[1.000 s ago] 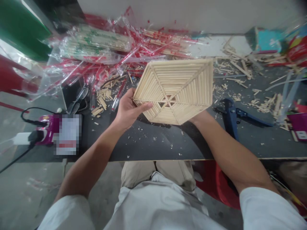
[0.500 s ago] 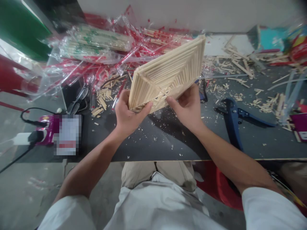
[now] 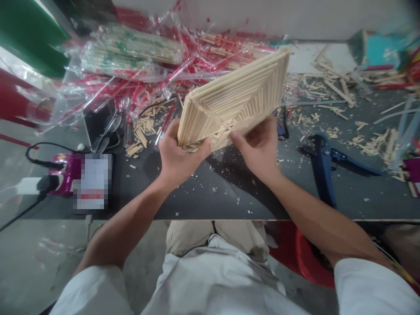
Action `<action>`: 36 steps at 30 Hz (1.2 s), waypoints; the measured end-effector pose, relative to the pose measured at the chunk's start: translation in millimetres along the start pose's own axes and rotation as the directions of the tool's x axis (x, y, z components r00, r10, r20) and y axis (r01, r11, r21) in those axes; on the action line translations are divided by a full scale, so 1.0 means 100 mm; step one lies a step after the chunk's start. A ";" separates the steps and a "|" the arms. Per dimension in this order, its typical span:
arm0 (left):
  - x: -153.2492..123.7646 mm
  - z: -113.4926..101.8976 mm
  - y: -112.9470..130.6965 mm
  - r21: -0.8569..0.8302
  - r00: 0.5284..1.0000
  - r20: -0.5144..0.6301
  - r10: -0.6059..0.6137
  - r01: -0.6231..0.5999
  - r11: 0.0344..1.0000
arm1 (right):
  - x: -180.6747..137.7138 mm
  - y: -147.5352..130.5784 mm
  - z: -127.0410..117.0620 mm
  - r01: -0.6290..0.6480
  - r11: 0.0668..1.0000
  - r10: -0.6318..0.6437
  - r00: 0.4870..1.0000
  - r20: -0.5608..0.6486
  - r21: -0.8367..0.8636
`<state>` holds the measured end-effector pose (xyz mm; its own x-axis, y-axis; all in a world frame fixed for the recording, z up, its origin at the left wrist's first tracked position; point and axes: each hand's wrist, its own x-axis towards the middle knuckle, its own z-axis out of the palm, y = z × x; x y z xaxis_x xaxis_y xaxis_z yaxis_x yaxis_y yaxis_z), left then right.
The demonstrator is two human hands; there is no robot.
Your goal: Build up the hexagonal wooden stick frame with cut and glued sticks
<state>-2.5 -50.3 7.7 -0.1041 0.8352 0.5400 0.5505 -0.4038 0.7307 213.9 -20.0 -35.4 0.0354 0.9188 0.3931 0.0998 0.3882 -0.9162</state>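
A panel of pale wooden sticks, laid in nested rows that meet along diagonals, is held tilted above the table. My left hand grips its lower left corner, thumb on the near face. Along the lower edge, to the right, my right hand grips it too, thumb against the face near the middle. The fingers of both hands are mostly hidden behind the panel. Blue-handled cutters lie on the table to the right of my right hand.
Plastic-wrapped chopstick packs are heaped at the back left. Cut stick pieces litter the dark table. At left are eyeglasses, a phone and a purple power strip. Clear plastic strips lie at right.
Both hands keep hold of the stick panel, which sits slightly farther right in view. The camera view has shifted a little; the table items appear otherwise unchanged.
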 end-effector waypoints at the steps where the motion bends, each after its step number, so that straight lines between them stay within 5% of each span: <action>1: 0.00 0.00 0.01 -0.013 1.000 0.005 -0.011 0.011 1.000 | 0.00 0.00 0.00 0.001 1.000 -0.001 1.000 -0.004 0.000; 20: 0.03 0.06 0.04 -0.137 0.979 0.022 -0.204 0.205 0.969 | 0.00 0.13 0.03 0.039 0.999 -0.038 0.998 -0.055 0.020; 36: 0.06 0.07 0.09 -0.197 0.970 0.032 -0.242 0.244 0.950 | 0.00 0.17 0.02 0.088 0.996 -0.089 0.995 -0.054 -0.022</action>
<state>7.7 -46.4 15.2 -0.2076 0.9197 0.3333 0.3345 -0.2534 0.9077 213.6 -13.2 -51.2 0.0799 0.8752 0.4771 0.1245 0.4661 -0.8759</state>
